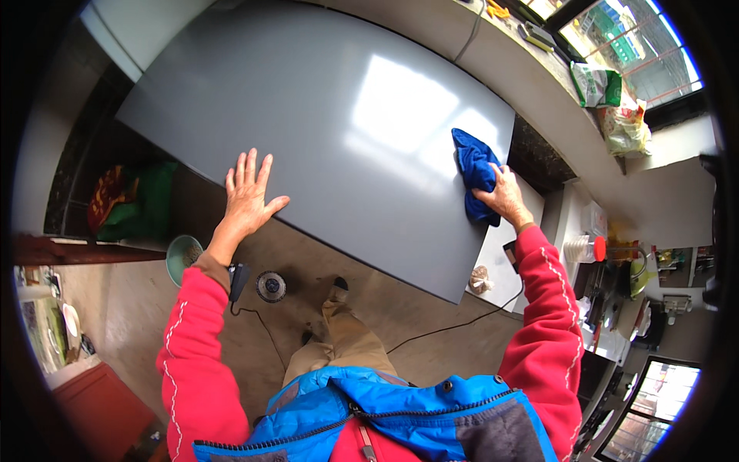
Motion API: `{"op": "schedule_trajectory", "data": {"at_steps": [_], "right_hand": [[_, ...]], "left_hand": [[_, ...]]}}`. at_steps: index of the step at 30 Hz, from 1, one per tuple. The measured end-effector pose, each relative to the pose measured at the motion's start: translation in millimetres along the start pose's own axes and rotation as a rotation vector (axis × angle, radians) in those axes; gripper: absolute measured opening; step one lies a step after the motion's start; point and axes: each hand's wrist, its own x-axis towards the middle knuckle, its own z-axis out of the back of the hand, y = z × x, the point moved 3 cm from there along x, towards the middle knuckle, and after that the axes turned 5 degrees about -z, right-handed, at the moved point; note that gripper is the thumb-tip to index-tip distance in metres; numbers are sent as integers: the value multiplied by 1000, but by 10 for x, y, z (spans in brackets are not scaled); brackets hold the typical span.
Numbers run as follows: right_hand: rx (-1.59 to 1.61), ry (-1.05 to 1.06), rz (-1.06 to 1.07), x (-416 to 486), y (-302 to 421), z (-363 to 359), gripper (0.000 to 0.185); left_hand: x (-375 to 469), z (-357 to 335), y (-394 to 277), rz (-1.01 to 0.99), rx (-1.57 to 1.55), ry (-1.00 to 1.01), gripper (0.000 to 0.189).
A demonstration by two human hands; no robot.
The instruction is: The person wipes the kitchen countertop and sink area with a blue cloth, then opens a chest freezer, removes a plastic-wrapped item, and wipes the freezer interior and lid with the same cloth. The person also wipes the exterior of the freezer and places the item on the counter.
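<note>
A smooth grey tabletop (300, 133) spans the view in front of me, with bright window light reflected on it. My right hand (503, 195) grips a bunched dark blue cloth (477, 167) against the surface near its right edge. Part of the cloth spreads out beyond my fingers. At the near left edge of the tabletop, my left hand (248, 196) rests palm down with its fingers spread and nothing in it. A cabled black device sits at each wrist, the left one (238, 279) and the right one (510, 256).
Below the table's near edge, a patterned bowl (271, 286) and a green basin (183, 259) stand low down. A tied bag (480, 279) lies on a white surface at right. Packages (626, 124) sit on the windowsill. A dark cable (439, 333) runs from my right wrist.
</note>
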Motion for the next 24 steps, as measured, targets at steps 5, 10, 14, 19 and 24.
{"op": "schedule_trajectory", "data": {"at_steps": [5,10,14,19,24], "right_hand": [[23,18,236,-497,1159,-77,84],[111,5,437,-1024,2192,-241,75],[105,31,552,-1274,2421,-210,72],[-116,-5,839,-1758,2527,-151,67],[-979,-139,1195,-2063,2707,-926,37]], "left_hand": [[-138,-139,-116,-11,-57,-87,79],[-1091,-484,-379,24,-252,-352,72],[-2447,-920,-169,134,-353,-285,62],[-4367,-1550,284,393,-533,-165,46],[-6087,-2229,339,785,-763,-204,38]]}}
